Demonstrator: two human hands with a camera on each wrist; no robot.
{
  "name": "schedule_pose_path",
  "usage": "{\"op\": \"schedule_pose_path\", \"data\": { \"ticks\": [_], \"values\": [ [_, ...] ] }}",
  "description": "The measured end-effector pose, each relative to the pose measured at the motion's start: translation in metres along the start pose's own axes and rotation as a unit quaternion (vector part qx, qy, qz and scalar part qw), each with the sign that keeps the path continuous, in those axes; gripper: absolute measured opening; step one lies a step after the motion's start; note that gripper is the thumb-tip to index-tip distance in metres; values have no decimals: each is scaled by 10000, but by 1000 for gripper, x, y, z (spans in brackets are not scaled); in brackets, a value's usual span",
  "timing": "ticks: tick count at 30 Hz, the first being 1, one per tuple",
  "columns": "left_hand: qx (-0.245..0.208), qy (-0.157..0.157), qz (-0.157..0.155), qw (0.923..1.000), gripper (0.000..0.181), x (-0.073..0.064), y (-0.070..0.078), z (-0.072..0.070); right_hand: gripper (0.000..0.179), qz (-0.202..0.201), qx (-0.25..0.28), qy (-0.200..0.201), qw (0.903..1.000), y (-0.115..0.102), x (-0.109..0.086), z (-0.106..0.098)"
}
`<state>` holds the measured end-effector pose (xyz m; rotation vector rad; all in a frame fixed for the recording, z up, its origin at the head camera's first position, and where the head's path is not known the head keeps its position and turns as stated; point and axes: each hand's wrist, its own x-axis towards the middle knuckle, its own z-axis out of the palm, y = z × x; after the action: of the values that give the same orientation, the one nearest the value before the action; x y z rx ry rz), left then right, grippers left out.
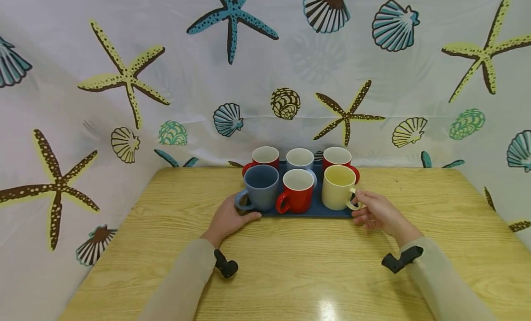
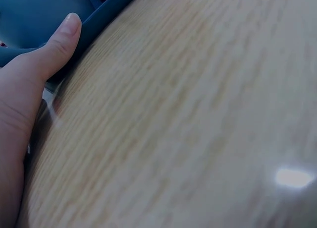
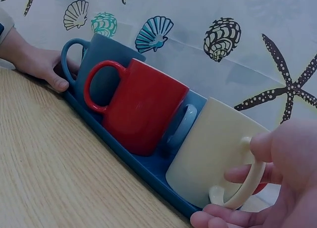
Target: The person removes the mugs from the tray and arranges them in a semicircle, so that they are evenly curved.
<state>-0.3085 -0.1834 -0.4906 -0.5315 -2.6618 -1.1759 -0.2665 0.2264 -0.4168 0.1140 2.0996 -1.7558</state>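
A blue tray (image 1: 317,205) holds two rows of mugs. In its front row stand a blue mug (image 1: 261,196), a red mug with a white inside (image 1: 300,200) and a cream mug (image 1: 336,194). My left hand (image 1: 228,219) grips the tray's left end beside the blue mug's handle, thumb (image 2: 62,42) on the front rim; its other fingers are hidden. At the right end, my right hand (image 1: 378,212) holds the cream mug's handle (image 3: 252,181), thumb on top and index finger through the loop. Its lower fingers are at the tray's corner.
Behind stand a red mug (image 1: 267,163), a light blue mug (image 1: 299,164) and another red mug (image 1: 337,160), all white inside. The tray is at the back of a wooden table (image 1: 290,265), close to a hanging cloth (image 1: 249,90) printed with shells and starfish.
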Motion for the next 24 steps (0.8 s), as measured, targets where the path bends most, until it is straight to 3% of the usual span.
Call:
{"op": "schedule_pose_path", "data": {
  "ticks": [11, 24],
  "values": [
    [31, 72, -58, 10000, 58, -1, 1, -1, 41, 98, 587, 196, 9980, 2, 1, 3],
    [67, 120, -69, 9999, 56, -2, 0, -1, 40, -375, 669, 437, 9961, 7, -11, 2]
  ]
}}
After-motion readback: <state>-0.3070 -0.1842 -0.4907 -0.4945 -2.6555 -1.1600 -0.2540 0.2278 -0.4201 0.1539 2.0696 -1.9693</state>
